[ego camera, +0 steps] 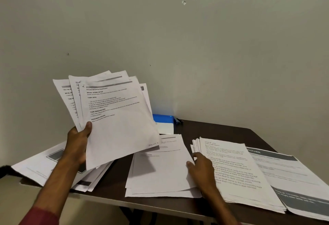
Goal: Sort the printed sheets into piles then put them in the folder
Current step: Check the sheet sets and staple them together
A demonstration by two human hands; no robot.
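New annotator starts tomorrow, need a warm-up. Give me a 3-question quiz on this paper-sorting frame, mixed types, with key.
1. True or false: the left hand holds a fan of sheets up off the table.
2. Where is the blue folder? A) on the floor; B) at the back of the table; C) in a drawer.
3. Fill the blank: the dark header of the rightmost sheet reads ___.
Key: 1 true; 2 B; 3 KITCHEN.
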